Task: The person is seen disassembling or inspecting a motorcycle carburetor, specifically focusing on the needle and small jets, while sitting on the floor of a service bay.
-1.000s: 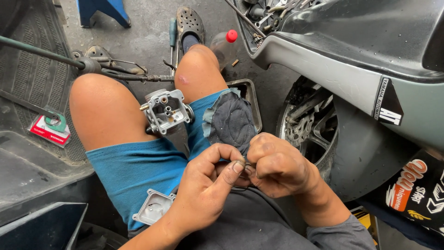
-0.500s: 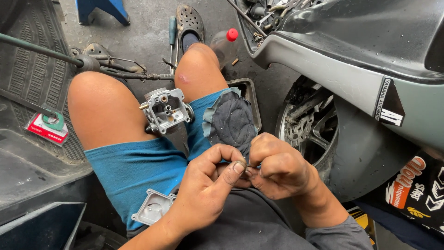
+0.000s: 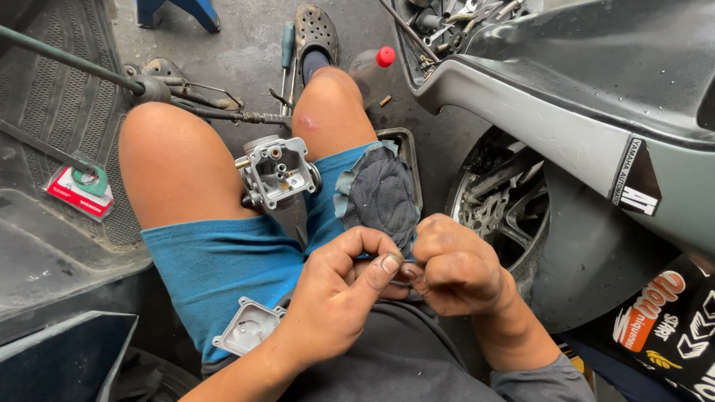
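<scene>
Both hands, left hand point(image 3: 339, 294) and right hand point(image 3: 454, 264), pinch a tiny part; opened carburetor point(image 3: 277, 175) waits, bowl cover point(image 3: 246, 346) off.

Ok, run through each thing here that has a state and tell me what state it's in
Left hand: closed, pinching something too small to tell.
Right hand: closed, fingertips meeting the left's.
Carburetor body: open, bowl off, propped between the thighs.
Float bowl: detached, lying on the lap.
Dark rag: draped over the right thigh.
Plastic bottle: red cap on, lying on the floor.
</scene>
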